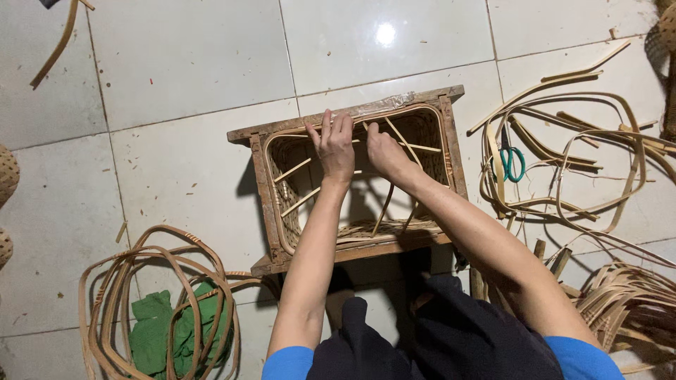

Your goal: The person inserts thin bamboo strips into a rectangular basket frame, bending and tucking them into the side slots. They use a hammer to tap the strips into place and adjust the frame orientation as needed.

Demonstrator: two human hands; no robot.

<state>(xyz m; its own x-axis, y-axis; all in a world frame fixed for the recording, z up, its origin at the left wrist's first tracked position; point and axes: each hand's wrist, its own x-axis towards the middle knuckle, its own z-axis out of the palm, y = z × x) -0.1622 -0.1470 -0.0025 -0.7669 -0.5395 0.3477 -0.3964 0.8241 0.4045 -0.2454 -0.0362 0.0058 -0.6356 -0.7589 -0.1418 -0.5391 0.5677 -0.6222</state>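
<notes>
Your left hand (pixel 335 146) and right hand (pixel 384 151) sit side by side at the far rim of the woven basket (pixel 352 176) in its wooden frame (pixel 262 183) on the floor; fingers pinch thin cane strips — keep tension even; press each strip snug.

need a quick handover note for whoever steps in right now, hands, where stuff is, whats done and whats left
Left hand: fingers on the far rim of the basket, pressing a cane strip.
Right hand: beside it, grip on the same rim; open or shut unclear.
The basket sits inside a wooden frame on the tiled floor.
Done: side walls look woven.
Left: loose spokes cross the opening; rim appears unfinished.
Scissors among cane strips to the right; cane hoops over green cloth to the left.
</notes>
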